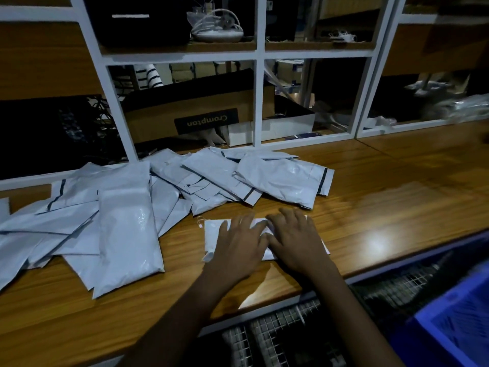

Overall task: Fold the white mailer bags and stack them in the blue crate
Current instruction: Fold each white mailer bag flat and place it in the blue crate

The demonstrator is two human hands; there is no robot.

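Though upside down, Crompton box label (206,121).

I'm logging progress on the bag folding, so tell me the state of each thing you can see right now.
mailer bag, lying on the table under both hands.
left hand, open, pressing flat on the mailer bag.
right hand, open, pressing on the same bag.
pile of mailer bags, loose, overlapping, on the table.
blue crate, blurred, contents unclear.
cardboard box, shelved, label upside down.

White mailer bags (127,223), blue crate (455,321), brown table (370,186)
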